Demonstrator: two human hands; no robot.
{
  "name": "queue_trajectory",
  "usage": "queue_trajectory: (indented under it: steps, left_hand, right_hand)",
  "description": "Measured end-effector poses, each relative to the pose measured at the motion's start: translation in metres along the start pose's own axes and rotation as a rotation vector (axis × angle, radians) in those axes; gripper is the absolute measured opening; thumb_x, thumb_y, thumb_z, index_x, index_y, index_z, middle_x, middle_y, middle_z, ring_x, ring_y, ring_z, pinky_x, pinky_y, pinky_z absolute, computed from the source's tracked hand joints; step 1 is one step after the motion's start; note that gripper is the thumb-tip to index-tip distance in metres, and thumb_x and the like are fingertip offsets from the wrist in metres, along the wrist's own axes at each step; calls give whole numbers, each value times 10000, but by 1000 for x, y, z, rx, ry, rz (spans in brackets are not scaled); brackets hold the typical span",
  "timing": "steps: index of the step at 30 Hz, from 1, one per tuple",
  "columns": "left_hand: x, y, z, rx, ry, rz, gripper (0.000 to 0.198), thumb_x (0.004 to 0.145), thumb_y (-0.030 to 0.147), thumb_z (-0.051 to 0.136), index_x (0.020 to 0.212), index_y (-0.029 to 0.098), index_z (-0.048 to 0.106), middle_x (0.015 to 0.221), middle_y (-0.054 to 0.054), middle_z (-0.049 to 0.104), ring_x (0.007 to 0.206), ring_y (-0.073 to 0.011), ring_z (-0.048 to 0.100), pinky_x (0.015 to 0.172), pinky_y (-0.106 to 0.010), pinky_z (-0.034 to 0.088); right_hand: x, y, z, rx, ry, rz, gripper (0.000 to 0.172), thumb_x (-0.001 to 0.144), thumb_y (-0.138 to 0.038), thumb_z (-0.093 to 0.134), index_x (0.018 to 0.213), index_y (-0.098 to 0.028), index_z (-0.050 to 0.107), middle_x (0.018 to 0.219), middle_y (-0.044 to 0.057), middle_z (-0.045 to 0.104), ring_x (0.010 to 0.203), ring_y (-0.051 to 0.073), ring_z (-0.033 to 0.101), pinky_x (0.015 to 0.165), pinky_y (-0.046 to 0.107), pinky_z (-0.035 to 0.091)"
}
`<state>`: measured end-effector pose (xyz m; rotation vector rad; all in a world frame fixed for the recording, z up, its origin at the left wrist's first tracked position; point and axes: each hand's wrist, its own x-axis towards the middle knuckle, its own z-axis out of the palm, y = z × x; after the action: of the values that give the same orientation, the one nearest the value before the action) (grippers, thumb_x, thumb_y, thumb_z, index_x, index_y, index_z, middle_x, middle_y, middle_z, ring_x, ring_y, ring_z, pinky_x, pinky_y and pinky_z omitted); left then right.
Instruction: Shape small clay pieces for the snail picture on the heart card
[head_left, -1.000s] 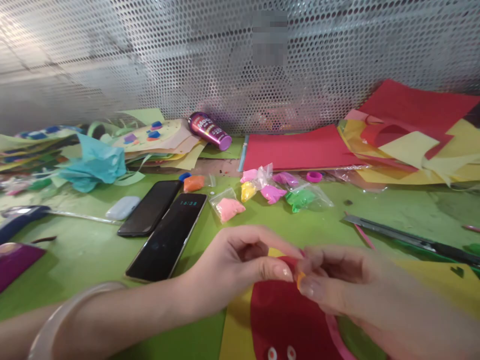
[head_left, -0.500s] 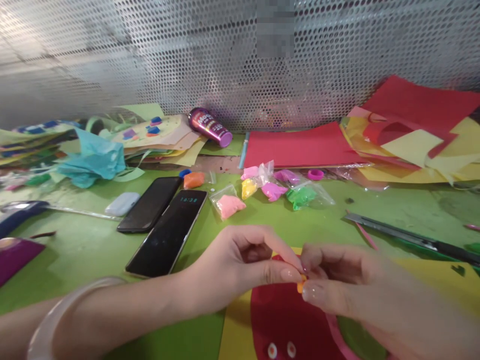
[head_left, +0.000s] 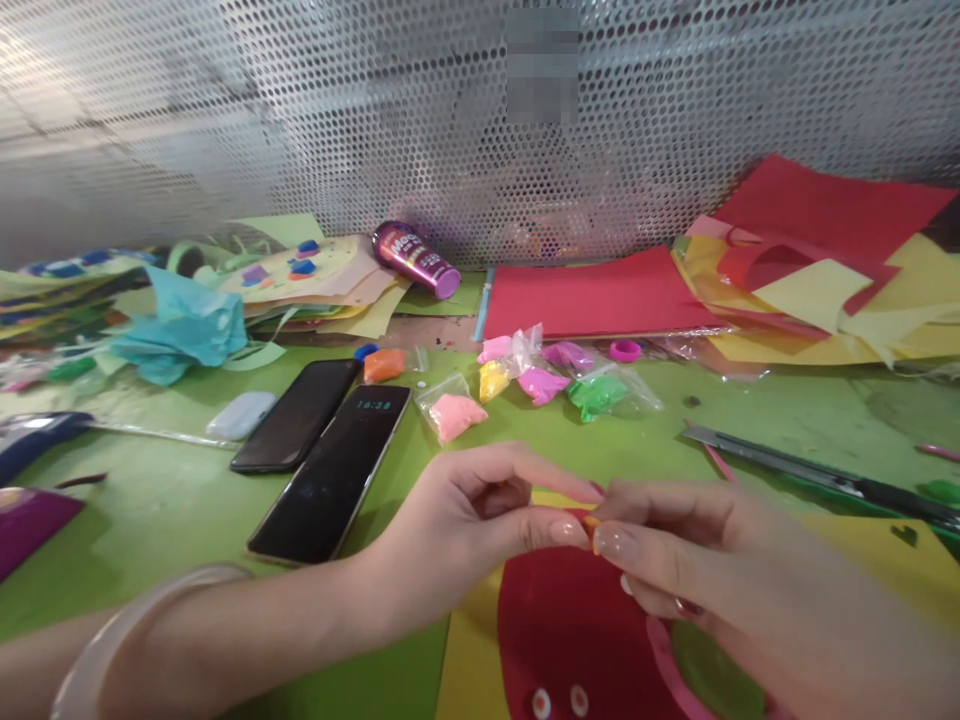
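A small piece of orange modelling clay [head_left: 592, 524] sits between the fingertips of both hands, mostly covered by them. My left hand [head_left: 472, 510] comes from the left, its thumb and index finger pinching the clay. Closed on the other side of it is my right hand [head_left: 712, 550], thumb tip against the orange piece. Below them lies a dark red paper shape [head_left: 562, 620] bearing two white-and-red round eyes [head_left: 541, 703]. It rests on a yellow sheet [head_left: 469, 660]. A pink curved strip [head_left: 664, 660] runs along its right edge, partly hidden by my right hand.
Behind the hands lie bags of coloured clay [head_left: 457, 415] and two phones [head_left: 334, 480]. A box cutter [head_left: 795, 468] lies at the right. Red paper [head_left: 592, 295], a purple cup [head_left: 416, 260] and blue tissue [head_left: 184, 325] line the back by a perforated metal panel [head_left: 420, 120].
Both hands have moved slightly up and left. The fingers have shifted around the orange clay, which now shows less. The right hand's lower fingers have come into view.
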<state>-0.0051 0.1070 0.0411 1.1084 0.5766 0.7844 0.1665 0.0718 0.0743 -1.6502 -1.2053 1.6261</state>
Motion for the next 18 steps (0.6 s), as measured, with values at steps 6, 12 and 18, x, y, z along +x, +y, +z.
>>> queue_trajectory:
  steps: [6, 12, 18]
  left_hand:
    - [0, 0, -1, 103, 28, 47, 166, 713, 48, 721, 757, 208, 732, 695, 48, 643, 671, -55, 619, 647, -109, 498]
    - [1, 1, -1, 102, 34, 41, 105, 731, 89, 715, 748, 193, 720, 696, 26, 676, 692, -101, 651, 674, -175, 529]
    - [1, 1, -2, 102, 17, 48, 162, 733, 68, 709, 792, 217, 732, 729, 42, 664, 692, -74, 647, 683, -139, 520]
  right_hand:
    - [0, 0, 1, -41, 19, -1, 213, 715, -438, 668, 709, -229, 709, 480, -30, 515, 431, 86, 424, 386, 206, 318]
    - [-5, 0, 2, -28, 11, -19, 127, 711, -362, 686, 719, -239, 712, 552, -23, 592, 470, 99, 488, 419, 211, 371]
    - [-5, 2, 0, -41, 16, -51, 117, 718, -351, 666, 694, -246, 712, 508, -37, 568, 448, 94, 474, 431, 211, 385]
